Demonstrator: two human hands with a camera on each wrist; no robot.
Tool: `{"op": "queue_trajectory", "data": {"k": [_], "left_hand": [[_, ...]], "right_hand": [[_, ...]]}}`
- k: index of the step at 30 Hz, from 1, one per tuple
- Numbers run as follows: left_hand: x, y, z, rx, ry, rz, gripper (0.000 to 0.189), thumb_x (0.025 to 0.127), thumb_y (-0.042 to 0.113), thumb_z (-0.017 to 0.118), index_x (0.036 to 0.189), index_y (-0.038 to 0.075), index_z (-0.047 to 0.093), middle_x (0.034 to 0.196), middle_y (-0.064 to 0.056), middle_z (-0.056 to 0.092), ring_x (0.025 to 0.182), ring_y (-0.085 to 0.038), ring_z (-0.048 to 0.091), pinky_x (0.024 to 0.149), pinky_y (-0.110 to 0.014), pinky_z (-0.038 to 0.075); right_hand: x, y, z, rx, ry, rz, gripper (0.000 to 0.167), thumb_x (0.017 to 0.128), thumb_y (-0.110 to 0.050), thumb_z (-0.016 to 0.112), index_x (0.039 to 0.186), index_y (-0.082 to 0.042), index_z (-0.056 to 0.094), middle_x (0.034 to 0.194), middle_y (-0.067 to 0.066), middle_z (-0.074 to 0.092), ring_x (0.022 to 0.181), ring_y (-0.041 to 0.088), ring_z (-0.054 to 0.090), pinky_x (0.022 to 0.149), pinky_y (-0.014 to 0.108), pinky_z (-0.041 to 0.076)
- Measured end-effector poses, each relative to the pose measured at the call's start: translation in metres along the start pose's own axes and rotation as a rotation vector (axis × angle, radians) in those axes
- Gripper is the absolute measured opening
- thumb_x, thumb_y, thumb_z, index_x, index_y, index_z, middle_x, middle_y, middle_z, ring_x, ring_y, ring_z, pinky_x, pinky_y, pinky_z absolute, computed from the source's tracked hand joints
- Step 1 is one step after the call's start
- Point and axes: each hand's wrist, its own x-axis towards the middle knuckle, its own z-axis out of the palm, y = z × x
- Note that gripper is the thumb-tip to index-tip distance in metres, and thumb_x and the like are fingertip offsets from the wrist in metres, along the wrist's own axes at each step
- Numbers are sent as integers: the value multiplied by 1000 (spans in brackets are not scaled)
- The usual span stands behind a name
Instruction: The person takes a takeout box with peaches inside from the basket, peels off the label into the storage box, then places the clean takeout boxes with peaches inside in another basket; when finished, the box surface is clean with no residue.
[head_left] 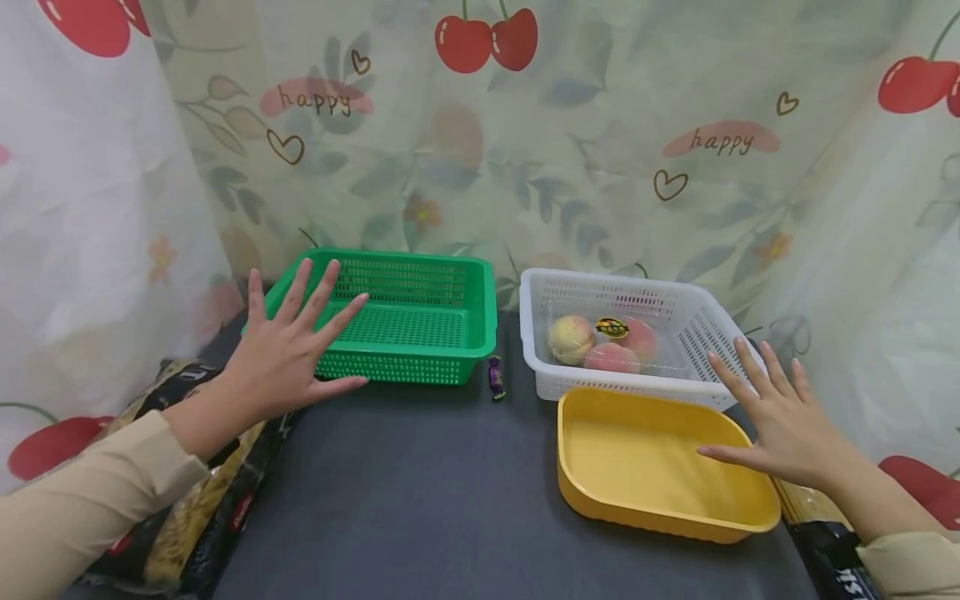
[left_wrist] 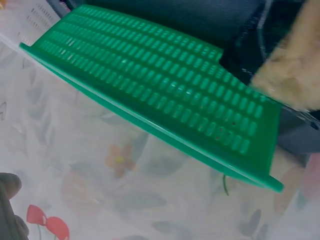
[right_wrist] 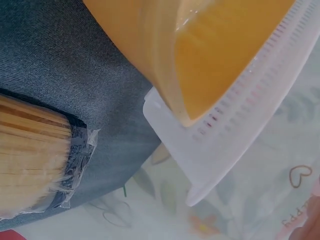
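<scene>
My left hand [head_left: 281, 358] is spread wide with straight fingers, overlapping the left side of a green basket [head_left: 480, 321] in the head view. It holds nothing. On the other side, my right hand [head_left: 783, 421] is spread too, over the right end of a yellow tray [head_left: 645, 454], and nothing is in its grasp. Behind the tray stands a white basket [head_left: 705, 321] holding a clear pack of peaches [head_left: 611, 358]. Between the two baskets lies a small purple wrapped candy [head_left: 496, 377]. The left wrist view shows the green basket's slotted side [left_wrist: 160, 90].
A black-and-gold pasta package [head_left: 202, 508] lies under my left forearm. Another package, with long pale sticks [right_wrist: 32, 155], lies by the tray's right side. A printed curtain [head_left: 525, 150] hangs behind the dark tabletop [head_left: 420, 483].
</scene>
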Motion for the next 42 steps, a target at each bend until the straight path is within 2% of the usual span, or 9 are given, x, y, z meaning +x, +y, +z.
{"op": "queue_trajectory", "data": {"k": [6, 12, 17, 19, 25, 32, 34, 36, 42], "left_hand": [[12, 6, 0, 15, -10, 11, 92, 77, 79, 40, 148, 20, 29, 158, -11, -7, 144, -34, -6, 106, -70, -9], [26, 11, 4, 17, -19, 38, 91, 80, 79, 33, 148, 18, 28, 158, -13, -5, 145, -32, -6, 111, -64, -5], [39, 17, 10, 21, -26, 68, 93, 77, 71, 52, 148, 16, 28, 157, -16, 0, 145, -32, -6, 114, -59, -1], [44, 19, 12, 20, -37, 73, 94, 76, 69, 56, 147, 15, 29, 157, -17, 2, 145, -33, -5, 115, -57, 0], [65, 19, 13, 9, -113, 69, 89, 81, 67, 51, 148, 13, 28, 157, -18, 4, 145, -34, 2, 117, -52, 4], [92, 18, 9, -70, -256, 76, 85, 88, 58, 49, 148, 5, 20, 156, -20, -2, 144, -34, 2, 118, -49, 7], [97, 21, 11, -85, -283, 99, 83, 90, 55, 49, 148, 3, 21, 156, -21, -2, 144, -35, 2, 118, -49, 9], [102, 26, 15, -85, -276, 147, 78, 91, 51, 51, 146, 1, 26, 155, -23, 4, 144, -36, 8, 117, -48, 13], [115, 45, 29, -89, -188, 318, 40, 92, 22, 57, 125, 0, 57, 141, -24, 42, 135, -36, 34, 114, -45, 26]], "right_hand": [[3, 5, 2, 21, -6, 7, 112, 70, -60, 68, 151, -22, 2, 156, 6, -16, 141, 30, -23, 107, 54, -25], [6, 13, 5, 36, -12, 22, 112, 71, -59, 69, 151, -23, 0, 156, 7, -17, 141, 28, -24, 107, 56, -24], [8, 21, 9, 63, -31, 61, 110, 71, -58, 68, 151, -21, 2, 156, 10, -17, 140, 31, -25, 106, 56, -25], [9, 25, 11, 68, -34, 74, 110, 71, -58, 68, 151, -22, 2, 155, 11, -17, 139, 33, -25, 105, 57, -25], [16, 38, 12, 95, -51, 120, 105, 76, -57, 64, 151, -21, 0, 154, 19, -15, 138, 39, -23, 105, 59, -25], [32, 55, 8, 200, -101, 218, 97, 84, -53, 58, 151, -13, 0, 152, 27, -12, 136, 49, -19, 104, 68, -16], [36, 60, 9, 221, -122, 247, 96, 85, -53, 56, 150, -12, -2, 151, 28, -15, 134, 50, -21, 103, 69, -15], [39, 65, 11, 242, -135, 267, 96, 86, -52, 55, 150, -10, -3, 149, 29, -17, 133, 51, -22, 103, 69, -14], [48, 77, 21, 363, -152, 304, 94, 89, -48, 53, 149, -3, -3, 148, 35, -9, 132, 58, -11, 100, 75, -2]]}}
